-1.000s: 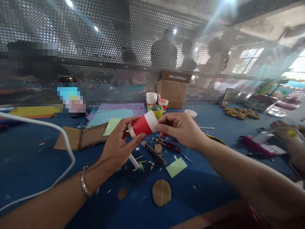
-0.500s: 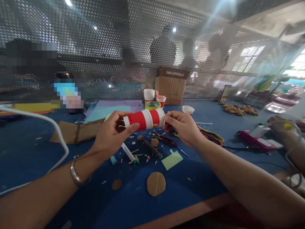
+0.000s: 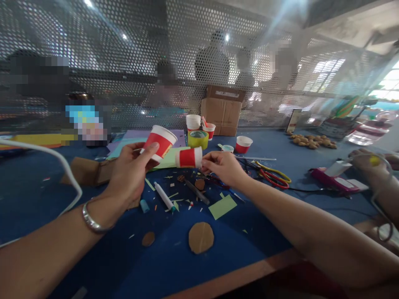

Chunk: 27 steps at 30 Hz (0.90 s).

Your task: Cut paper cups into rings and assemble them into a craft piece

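Red left cup (image 3: 159, 143): I'm gripping it with the left fingers (image 3: 149, 152), pinching the right cup (image 3: 188, 158) with the right fingers (image 3: 210, 163).

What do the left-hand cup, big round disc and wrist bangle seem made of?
Cup: probably paper, smooth, red-sided with a thick white rim; any coating unclear. Disc: likely cardboard, matt brown, unevenly cut edge. Bangle: apparently metal, silvery, shiny highlights.

Left cup (image 3: 162, 141) and right cup (image 3: 188, 158): smooth paper, satin finish. Near disc (image 3: 201, 238): matt cardboard, uneven cut edge. Far box (image 3: 230, 120): matt cardboard. Far screen (image 3: 131, 104): perforated, apparently metal. Bracelet (image 3: 90, 218), near left: polished metal. Tape roll (image 3: 199, 143): glossy plastic. Far-right container (image 3: 368, 133): transparent, glossy. Tabletop (image 3: 115, 261): smooth, low sheen.
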Available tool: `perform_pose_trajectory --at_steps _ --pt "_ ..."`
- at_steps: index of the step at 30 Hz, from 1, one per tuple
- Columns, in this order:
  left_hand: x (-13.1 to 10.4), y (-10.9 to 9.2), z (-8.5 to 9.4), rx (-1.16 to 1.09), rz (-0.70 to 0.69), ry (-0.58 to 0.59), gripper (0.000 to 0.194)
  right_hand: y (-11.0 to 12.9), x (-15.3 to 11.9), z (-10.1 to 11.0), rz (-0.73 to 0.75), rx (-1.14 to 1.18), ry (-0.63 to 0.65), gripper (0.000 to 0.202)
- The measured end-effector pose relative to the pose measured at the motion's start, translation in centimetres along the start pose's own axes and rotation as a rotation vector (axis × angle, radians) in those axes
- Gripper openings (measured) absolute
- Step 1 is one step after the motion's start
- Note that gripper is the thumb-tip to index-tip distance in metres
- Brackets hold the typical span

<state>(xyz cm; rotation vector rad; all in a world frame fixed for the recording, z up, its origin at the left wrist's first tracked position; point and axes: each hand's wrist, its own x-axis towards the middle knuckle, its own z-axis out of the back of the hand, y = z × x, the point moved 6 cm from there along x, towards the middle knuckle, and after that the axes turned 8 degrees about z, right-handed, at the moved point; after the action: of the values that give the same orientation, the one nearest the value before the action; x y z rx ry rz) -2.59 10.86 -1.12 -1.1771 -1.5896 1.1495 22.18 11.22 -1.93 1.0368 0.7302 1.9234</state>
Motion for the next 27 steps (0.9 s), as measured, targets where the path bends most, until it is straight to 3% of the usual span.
perform_pose_trajectory --at_steps 3,6,10,14,17,20,27 --pt "-0.7 0.6 -0.6 -0.001 0.049 0.013 0.058 0.5 0.0 -0.1 0.04 -0.199 0.085 0.01" --pt "-1.2 1.1 -1.2 0.032 0.089 0.05 0.055 1.0 0.0 1.6 0.054 -0.395 0.142 0.011" --pt "-1.1 1.1 -1.2 0.094 0.059 0.032 0.053 1.3 -0.4 5.7 0.004 -0.609 0.173 0.015" --pt "-1.1 1.1 -1.1 0.114 0.042 0.033 0.054 1.0 -3.1 10.4 -0.082 -0.775 0.145 0.019" --pt "-1.3 1.0 -1.1 0.133 0.031 0.04 0.055 -1.0 -6.5 13.6 -0.273 -0.949 0.135 0.022" --pt "-1.3 1.1 -1.1 0.145 0.018 0.043 0.057 -3.6 -9.2 15.4 -0.387 -0.996 0.142 0.015" --pt "-1.8 0.7 -1.5 0.134 0.034 0.089 0.061 -7.0 -9.9 16.5 -0.427 -0.827 0.117 0.001"
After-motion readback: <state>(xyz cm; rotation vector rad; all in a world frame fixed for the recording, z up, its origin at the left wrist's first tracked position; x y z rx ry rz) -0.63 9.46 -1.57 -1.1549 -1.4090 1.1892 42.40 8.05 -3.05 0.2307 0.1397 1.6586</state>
